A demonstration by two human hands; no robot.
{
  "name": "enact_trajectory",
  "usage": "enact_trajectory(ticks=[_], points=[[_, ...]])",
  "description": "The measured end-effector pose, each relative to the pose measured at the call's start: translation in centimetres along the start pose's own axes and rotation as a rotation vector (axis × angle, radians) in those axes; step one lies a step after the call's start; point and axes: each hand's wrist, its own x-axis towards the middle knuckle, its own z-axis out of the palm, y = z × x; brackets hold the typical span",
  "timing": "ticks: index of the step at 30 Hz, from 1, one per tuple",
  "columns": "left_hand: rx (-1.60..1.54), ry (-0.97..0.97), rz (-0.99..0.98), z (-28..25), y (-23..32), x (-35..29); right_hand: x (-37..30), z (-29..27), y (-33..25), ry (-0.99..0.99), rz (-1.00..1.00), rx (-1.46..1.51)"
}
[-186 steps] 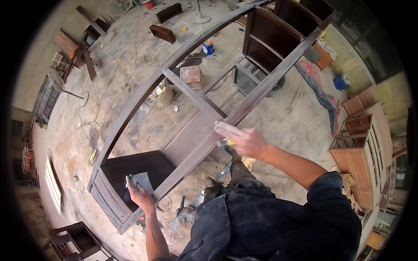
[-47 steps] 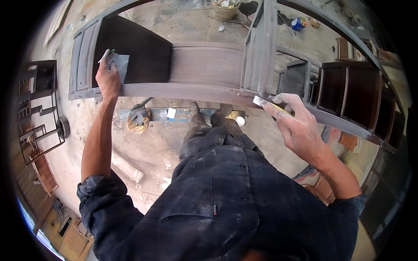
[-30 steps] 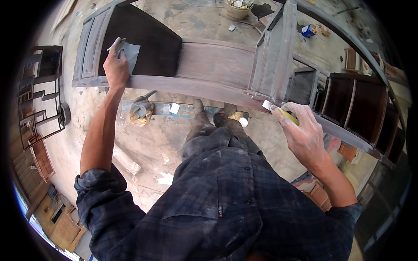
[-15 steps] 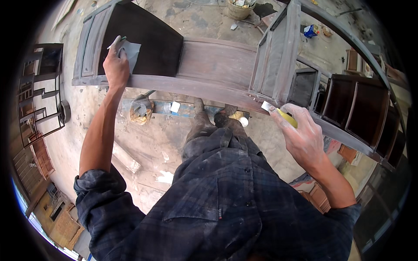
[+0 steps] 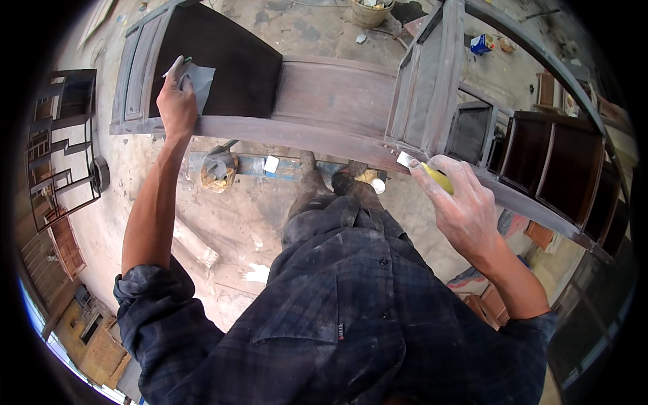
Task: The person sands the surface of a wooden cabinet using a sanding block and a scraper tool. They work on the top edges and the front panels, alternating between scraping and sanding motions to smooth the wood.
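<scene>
My right hand [image 5: 464, 206], whitened with dust, is closed round the yellow handle [image 5: 439, 178] of a putty knife. Its pale blade [image 5: 406, 159] points left, at the front rail of a brown wooden furniture frame [image 5: 317, 133]; whether it touches is hard to tell. Small white crumbs [image 5: 395, 149] lie on the rail beside the blade. At the left end of the frame, my left hand [image 5: 178, 108] is closed on a thin grey-blue sheet [image 5: 202, 82], in front of a dark panel [image 5: 226, 40]. A thin light stick with a green part shows at those fingers; its kind is unclear.
Posts and panels [image 5: 435, 88] rise from the frame on the right, beside dark cabinet panels [image 5: 547, 162]. Below the rail stand a bag-lined container [image 5: 217, 171] and a white cup [image 5: 378, 186]. A bucket [image 5: 370, 13] sits beyond. Dark shelving [image 5: 67, 142] stands far left.
My right hand and the putty knife have shifted slightly left along the rail. The left hand keeps its hold on the sheet, nearly still.
</scene>
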Motion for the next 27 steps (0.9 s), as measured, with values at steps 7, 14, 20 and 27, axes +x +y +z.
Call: enact_trajectory(ticks=[7, 14, 20, 27], points=[[0.017, 0.0, -0.003, 0.02, -0.17, -0.02, 0.03, -0.15, 0.01, 0.017, -0.014, -0.004], [0.007, 0.0, 0.009, 0.04, -0.16, 0.09, 0.04, -0.1, -0.12, 0.015, -0.005, -0.009], [0.024, 0.005, 0.008, 0.07, -0.24, 0.03, -0.35, -0.12, 0.19, 0.043, -0.024, -0.002], [0.038, 0.007, 0.004, 0.03, -0.31, -0.01, -0.33, 0.02, 0.18, 0.037, -0.026, -0.012]])
